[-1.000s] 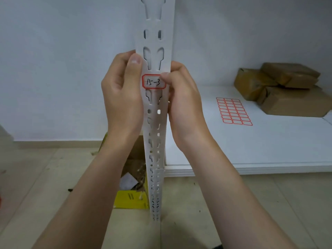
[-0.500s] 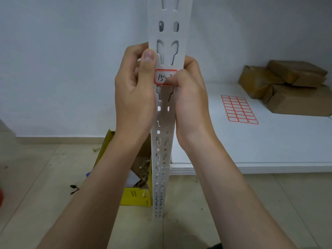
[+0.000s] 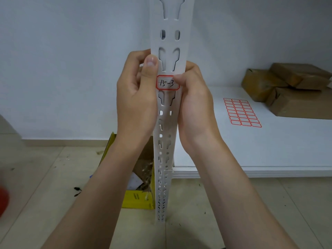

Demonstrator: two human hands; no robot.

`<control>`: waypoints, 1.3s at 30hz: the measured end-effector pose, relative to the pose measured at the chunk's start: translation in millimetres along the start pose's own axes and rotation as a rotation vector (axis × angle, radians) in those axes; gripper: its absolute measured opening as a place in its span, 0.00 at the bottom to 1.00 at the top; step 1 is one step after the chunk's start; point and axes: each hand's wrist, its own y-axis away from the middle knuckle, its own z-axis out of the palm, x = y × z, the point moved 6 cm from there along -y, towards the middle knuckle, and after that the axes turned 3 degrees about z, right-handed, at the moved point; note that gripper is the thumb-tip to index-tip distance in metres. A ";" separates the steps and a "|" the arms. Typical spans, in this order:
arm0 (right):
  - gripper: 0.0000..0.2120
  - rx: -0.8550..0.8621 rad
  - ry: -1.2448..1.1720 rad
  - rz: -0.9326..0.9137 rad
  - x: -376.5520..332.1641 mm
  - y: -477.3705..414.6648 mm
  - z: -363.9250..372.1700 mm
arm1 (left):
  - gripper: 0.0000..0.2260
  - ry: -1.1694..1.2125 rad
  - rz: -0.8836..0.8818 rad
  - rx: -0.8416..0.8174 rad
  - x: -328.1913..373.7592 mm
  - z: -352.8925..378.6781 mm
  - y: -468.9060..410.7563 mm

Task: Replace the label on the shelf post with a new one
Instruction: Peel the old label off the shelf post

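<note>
A white slotted shelf post (image 3: 170, 24) stands upright in the middle of the view. A red-bordered label (image 3: 167, 83) with handwritten "15-3" is stuck on its front face. My left hand (image 3: 136, 97) grips the post's left edge, thumb pointing up beside the label. My right hand (image 3: 194, 103) wraps the right edge, and its thumb tip presses on the label's right end, covering a small part of it. A sheet of blank red-bordered labels (image 3: 241, 112) lies on the white shelf board (image 3: 269, 150) to the right.
Brown wrapped parcels (image 3: 291, 88) are stacked at the back right of the board. A yellow cardboard box (image 3: 138, 198) holding scraps sits on the tiled floor behind the post. A blurred red object (image 3: 2, 200) shows at the left edge.
My right thumb has slid back to the right, uncovering the "3" on the label again. The view has shifted slightly; both hands keep their hold on the post.
</note>
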 end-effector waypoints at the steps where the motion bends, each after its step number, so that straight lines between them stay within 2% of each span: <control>1: 0.17 0.001 0.004 0.001 -0.1 -0.1 -0.5 | 0.08 -0.007 -0.002 -0.002 0.6 0.3 0.3; 9: 0.13 -0.015 0.049 0.020 -0.4 3.7 -0.9 | 0.08 -0.031 -0.009 -0.017 4.6 -0.9 -0.2; 13: 0.19 -0.011 -0.039 0.031 1.0 2.0 -1.3 | 0.09 -0.048 -0.007 -0.019 4.5 -1.6 0.3; 19: 0.14 -0.002 -0.023 0.024 0.9 2.2 0.1 | 0.09 -0.058 -0.003 -0.014 5.2 -1.9 0.1; 23: 0.19 -0.001 -0.023 0.034 0.8 1.3 0.7 | 0.09 -0.051 -0.006 -0.009 4.4 -2.0 -0.2; 39: 0.22 0.008 -0.013 0.035 0.6 -1.3 -1.9 | 0.08 -0.030 -0.014 -0.009 4.2 -1.5 0.9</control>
